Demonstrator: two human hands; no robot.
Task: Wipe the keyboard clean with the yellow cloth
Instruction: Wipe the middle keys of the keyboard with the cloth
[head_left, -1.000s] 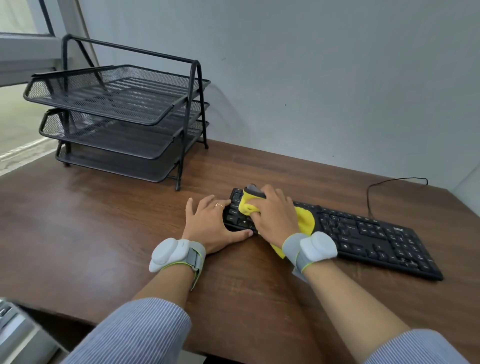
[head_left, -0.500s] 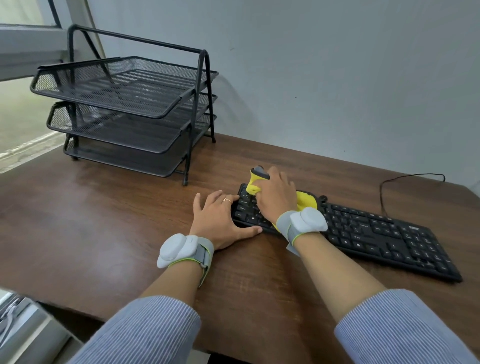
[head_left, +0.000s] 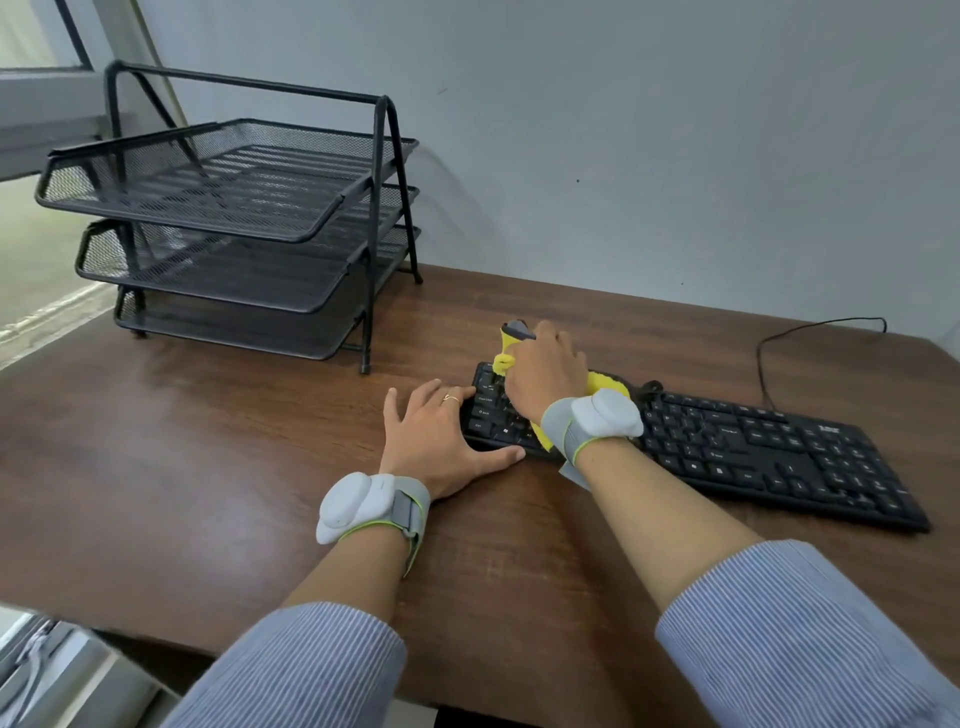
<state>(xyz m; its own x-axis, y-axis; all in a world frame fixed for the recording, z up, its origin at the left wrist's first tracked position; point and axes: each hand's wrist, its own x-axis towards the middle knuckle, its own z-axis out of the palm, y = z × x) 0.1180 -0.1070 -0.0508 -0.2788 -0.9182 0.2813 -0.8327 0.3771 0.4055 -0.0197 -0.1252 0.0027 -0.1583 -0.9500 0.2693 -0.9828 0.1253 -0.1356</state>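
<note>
- Right hand (head_left: 545, 376) is closed around the yellow cloth (head_left: 601, 383), pressing it down on the far left part of the keyboard (head_left: 753, 452); the knuckles face the camera and the fingers curl over the cloth.
- Yellow cloth shows in three places around that hand: a bunched end with a grey patch sticking up past the fingertips at the keyboard's far edge, a fold to the right of the hand, and a small corner below the wrist by the near edge.
- Left hand (head_left: 434, 441) lies open and flat, palm down, on the bench (head_left: 208, 441) at the left end of the keyboard; its thumb runs along the near edge of the keyboard and its fingers touch the left end. It holds nothing. One finger wears a ring (head_left: 451, 399).
- Keyboard is black and lies at an angle on the brown wooden bench, its right end nearer the camera; a thin black cable (head_left: 779, 338) loops on the bench behind it.
- Each wrist carries a grey strap with a white rounded device (head_left: 353, 506), and both forearms come out of rolled striped sleeves (head_left: 322, 670).
- Black three-tier mesh tray rack (head_left: 234, 223) stands at the back left of the bench, well apart from the keyboard, against a pale wall.
</note>
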